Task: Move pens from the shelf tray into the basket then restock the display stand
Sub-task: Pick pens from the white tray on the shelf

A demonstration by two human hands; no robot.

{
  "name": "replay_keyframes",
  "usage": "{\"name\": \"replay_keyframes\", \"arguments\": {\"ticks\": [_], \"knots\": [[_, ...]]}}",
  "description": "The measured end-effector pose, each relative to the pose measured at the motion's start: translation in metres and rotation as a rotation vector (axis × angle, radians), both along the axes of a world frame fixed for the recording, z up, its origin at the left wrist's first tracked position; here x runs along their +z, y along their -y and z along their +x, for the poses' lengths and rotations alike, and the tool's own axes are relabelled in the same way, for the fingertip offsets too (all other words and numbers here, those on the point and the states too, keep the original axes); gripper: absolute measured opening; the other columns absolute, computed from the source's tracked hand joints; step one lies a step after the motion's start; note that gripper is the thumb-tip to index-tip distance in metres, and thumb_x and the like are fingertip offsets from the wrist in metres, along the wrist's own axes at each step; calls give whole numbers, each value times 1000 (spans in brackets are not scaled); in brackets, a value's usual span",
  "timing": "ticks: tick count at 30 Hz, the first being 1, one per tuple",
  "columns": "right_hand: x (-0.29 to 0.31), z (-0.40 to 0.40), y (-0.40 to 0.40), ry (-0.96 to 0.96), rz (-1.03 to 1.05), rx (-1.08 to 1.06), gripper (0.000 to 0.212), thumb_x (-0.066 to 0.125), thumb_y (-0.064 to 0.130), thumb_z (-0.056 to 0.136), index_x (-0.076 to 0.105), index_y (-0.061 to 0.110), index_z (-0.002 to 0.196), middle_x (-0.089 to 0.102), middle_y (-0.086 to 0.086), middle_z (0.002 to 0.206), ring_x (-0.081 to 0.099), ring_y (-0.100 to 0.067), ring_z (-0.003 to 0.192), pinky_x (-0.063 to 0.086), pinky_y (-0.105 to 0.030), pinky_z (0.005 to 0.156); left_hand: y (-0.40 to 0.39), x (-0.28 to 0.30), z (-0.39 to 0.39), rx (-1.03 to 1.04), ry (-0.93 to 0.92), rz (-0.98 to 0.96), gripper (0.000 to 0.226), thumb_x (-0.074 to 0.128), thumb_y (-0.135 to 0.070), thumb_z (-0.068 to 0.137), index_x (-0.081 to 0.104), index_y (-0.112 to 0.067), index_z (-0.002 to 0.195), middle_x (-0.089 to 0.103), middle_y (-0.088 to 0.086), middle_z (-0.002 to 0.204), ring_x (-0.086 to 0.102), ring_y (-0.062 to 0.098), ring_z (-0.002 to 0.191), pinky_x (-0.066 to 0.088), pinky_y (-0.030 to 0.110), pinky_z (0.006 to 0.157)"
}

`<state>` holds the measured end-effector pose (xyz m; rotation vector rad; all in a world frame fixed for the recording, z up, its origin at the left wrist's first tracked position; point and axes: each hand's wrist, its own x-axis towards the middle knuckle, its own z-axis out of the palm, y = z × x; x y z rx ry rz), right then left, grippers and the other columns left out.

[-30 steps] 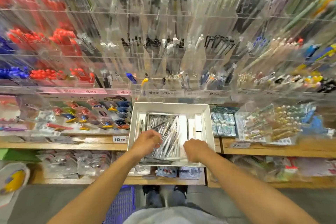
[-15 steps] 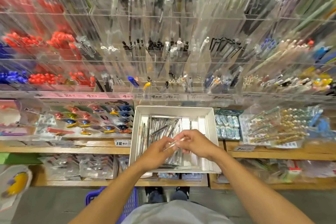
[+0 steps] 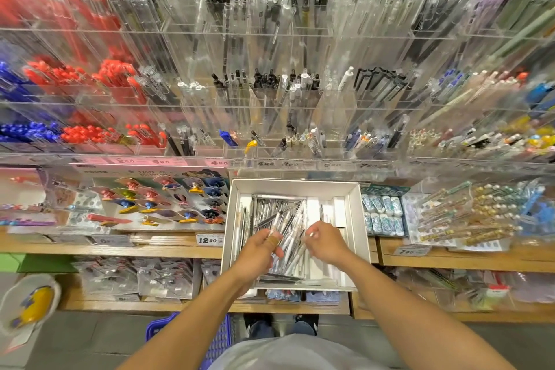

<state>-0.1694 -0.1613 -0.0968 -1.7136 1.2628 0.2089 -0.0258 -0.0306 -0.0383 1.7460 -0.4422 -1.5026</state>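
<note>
2 hands work over the tray [image 3: 357, 213] on the shelf: the left hand [image 3: 258, 252] grips a bundle of pens [image 3: 285, 237], the right hand [image 3: 326, 245] pinches 1 pen. Loose, slick pens could slip and miss the basket [image 3: 220, 336] below.

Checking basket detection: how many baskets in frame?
1: a blue basket on the floor by the person's feet, under the left forearm and partly hidden; more could sit out of frame.
</note>
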Motion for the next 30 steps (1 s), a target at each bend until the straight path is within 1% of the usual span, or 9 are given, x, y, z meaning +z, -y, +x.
{"name": "replay_keyframes", "arguments": {"ticks": [4, 8, 10, 13, 17, 20, 23, 28, 30], "knots": [[28, -7, 9, 169, -31, -25, 6, 61, 16, 95, 58, 20, 97, 63, -7, 93, 65, -12, 68, 55, -26, 65, -1, -4, 5, 40, 20, -9, 22, 47, -27, 103, 57, -11, 113, 64, 4, 91, 46, 6, 54, 41, 23, 50], [62, 4, 16, 457, 75, -44, 13, 67, 13, 90, 63, 22, 98, 65, -6, 86, 66, -11, 64, 54, -25, 63, 0, 1, 10, -22, 74, -65, 16, 60, -28, 97, 58, -16, 108, 64, 6, 107, 58, 11, 77, 49, 23, 66], [70, 16, 14, 574, 179, -70, 15, 68, 9, 89, 64, 18, 100, 66, -5, 79, 65, -13, 62, 54, -26, 62, 2, 3, 11, -90, 75, -100, 20, 63, -28, 95, 58, -16, 110, 62, 3, 99, 59, 11, 79, 47, 19, 62], [69, 28, 12, 615, 245, -105, 23, 68, 11, 90, 62, 14, 112, 70, -4, 77, 65, -16, 62, 54, -28, 62, 3, 5, 10, -126, 71, -119, 19, 57, -29, 98, 58, -17, 112, 57, -7, 77, 55, 3, 63, 44, 19, 57], [43, 27, 20, 335, 98, -235, 26, 63, 19, 94, 60, 13, 120, 69, -6, 95, 67, -12, 66, 55, -31, 66, 0, -1, 15, 35, -5, -87, 18, 48, -29, 102, 53, -13, 110, 49, -1, 69, 42, 9, 56, 39, 23, 54], [15, 18, 27, 48, -26, -131, 28, 60, 23, 95, 59, 16, 122, 65, -7, 114, 65, -22, 99, 49, -30, 85, -3, -6, 19, 81, -58, -69, 26, 46, -32, 103, 51, -14, 120, 45, -2, 66, 36, 8, 53, 32, 23, 50], [-2, 18, 26, -70, -69, -24, 33, 59, 23, 96, 56, 15, 128, 61, -8, 125, 60, -25, 112, 42, -24, 87, -5, -9, 23, 101, -72, -42, 35, 39, -42, 103, 48, -23, 131, 46, -6, 60, 34, 7, 50, 30, 23, 49], [-13, 19, 25, -173, -150, 66, 26, 53, 19, 97, 56, 19, 123, 60, -7, 124, 61, -25, 106, 43, -26, 81, -7, -8, 23, 158, -99, -49, 43, 36, -35, 106, 31, -25, 147, 51, -2, 65, 39, 10, 53, 35, 28, 55], [-15, 18, 26, -181, -143, 75, 18, 53, 20, 96, 58, 17, 113, 62, -6, 119, 60, -24, 101, 42, -26, 78, -6, -9, 22, 153, -85, -40, 29, 37, -31, 106, 42, -21, 133, 55, 0, 72, 42, 11, 56, 36, 28, 55]]}}
